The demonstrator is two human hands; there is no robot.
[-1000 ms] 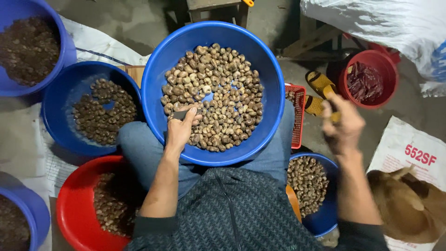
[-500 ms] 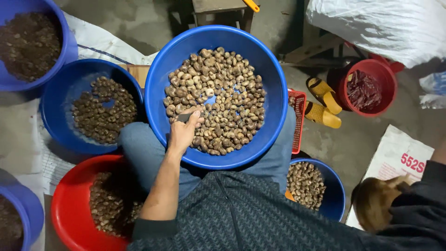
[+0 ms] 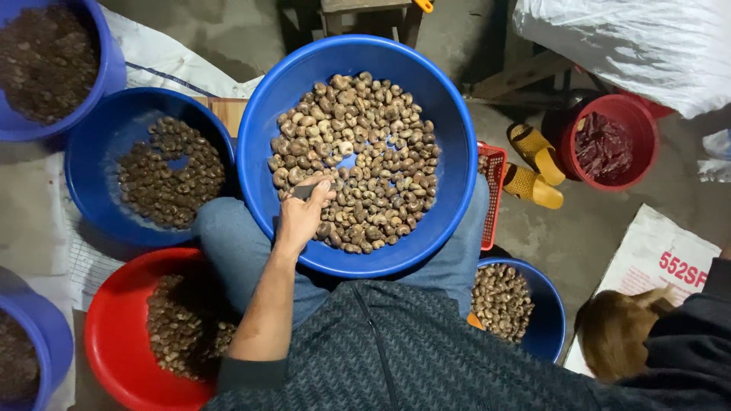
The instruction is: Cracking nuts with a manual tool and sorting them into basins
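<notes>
My left hand [image 3: 303, 213] grips a small dark tool [image 3: 304, 190], fingers curled shut around it, resting on the nuts [image 3: 358, 152] in the big blue basin [image 3: 449, 152] on my lap. My right hand is out of view.

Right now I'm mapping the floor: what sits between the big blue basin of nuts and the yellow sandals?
In the head view, a small red slatted crate sits between the big blue basin and the yellow sandals, its near side hidden behind the basin's rim.

Dim, even light falls from overhead, and the view is sharp throughout. Deep shadow sits at twelve o'clock; the white sack [image 3: 624, 46] at one o'clock glares faintly.
</notes>
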